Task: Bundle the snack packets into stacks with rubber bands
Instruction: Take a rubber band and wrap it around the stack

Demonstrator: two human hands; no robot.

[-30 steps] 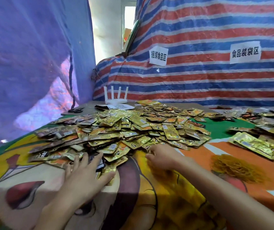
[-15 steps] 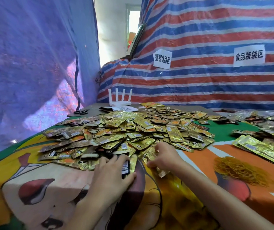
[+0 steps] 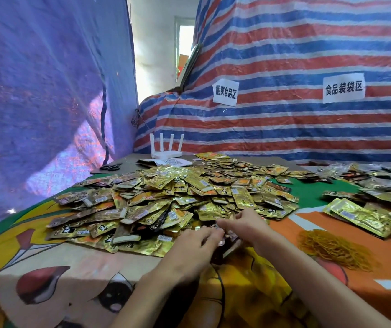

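Note:
A broad heap of gold and brown snack packets [image 3: 177, 197] covers the middle of the table. At its near edge my left hand [image 3: 189, 247] grips a small stack of dark packets [image 3: 228, 243], which is tilted off the cloth. My right hand [image 3: 244, 223] meets it from the right, its fingertips pinching the top of the same stack; motion blur hides the finer contact. A loose mound of yellow rubber bands [image 3: 331, 247] lies on the orange cloth to the right of my right forearm.
Gold packet stacks [image 3: 362, 216] lie at the right, with more packets and clear bags behind them. A white router [image 3: 166, 147], papers and scissors [image 3: 110, 166] sit at the back. Tarpaulin walls close the left and far sides. The printed tablecloth [image 3: 59, 268] shows bare at near left.
My left hand has slid right along the heap's near edge, gathering packets, and now meets my right hand over a small stack. The view has moved closer.

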